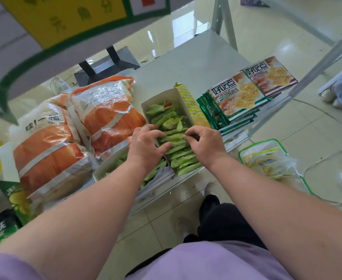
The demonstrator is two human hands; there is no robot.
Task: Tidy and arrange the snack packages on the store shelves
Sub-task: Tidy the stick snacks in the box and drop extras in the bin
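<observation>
An open cardboard display box (pixel 188 102) stands on the grey shelf (pixel 204 63), packed with several small green snack packets (pixel 166 120). My left hand (pixel 145 145) lies over the box's left wall, its fingers curled onto the packets in the middle. My right hand (pixel 204 142) comes in from the right and pinches the ends of the same packets with curled fingers. A second box of green packets (pixel 115 164) lies lower, partly hidden under my left forearm.
Two large orange-and-white bread bags (pixel 51 142) lie left of the box. Stacks of cracker packs (pixel 244 89) sit to its right near the shelf's upright post (pixel 307 77). A clear bag with green trim (pixel 271 160) and cables lie on the tiled floor.
</observation>
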